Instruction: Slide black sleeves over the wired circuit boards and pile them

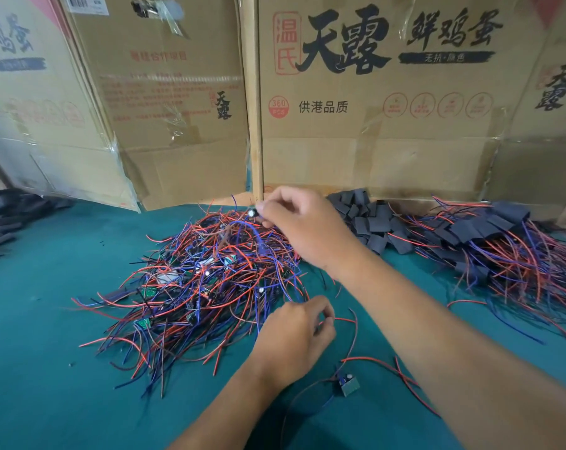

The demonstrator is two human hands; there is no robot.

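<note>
R hand [302, 227] pinching a wired board [253, 213] above the tangled board pile [203, 280], L hand [296, 332] curled on a red wire [341, 319], empty sleeves [369, 219] behind, sleeved pile [502, 241] far right.

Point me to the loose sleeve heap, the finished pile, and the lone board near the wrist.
loose black sleeves [369, 219], head view, middle of the heap
sleeved boards pile [489, 235], head view, dark sleeves on top
single circuit board [349, 383], head view, board body
</note>
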